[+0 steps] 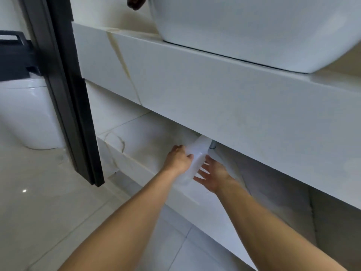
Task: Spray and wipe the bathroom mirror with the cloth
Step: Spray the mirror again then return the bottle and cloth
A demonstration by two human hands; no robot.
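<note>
A: Item one, nearest: two bare forearms reaching away from the camera toward the lower shelf. State of the hands?

B: Left hand [178,158]: fingers curled round the side of a translucent white plastic bottle [194,163], holding it. Right hand [212,176]: fingers straight and spread, palm turned to the bottle's right side, at or just beside it; grasping nothing.

A: Item two, the bottle. Location and lie?

B: On or just above the white marble-look lower shelf [148,173], under the thick white vanity slab [195,85]. Long axis runs near to far, leaning up and to the right. Its narrower far end goes up under the slab's edge, beside a short metal pipe [213,144]. The head is hidden, so whether there is a nozzle and which way it faces cannot be told.

A: Item three, farther off?

B: White ceramic countertop basin [254,32] on the slab; black metal door frame [62,90] at left; white toilet [25,114] beyond it.

A: Progress entry?

B: Judged very early: the bottle is only being fetched from storage. No cloth and no mirror are in view. Spraying and wiping both appear to remain.
</note>
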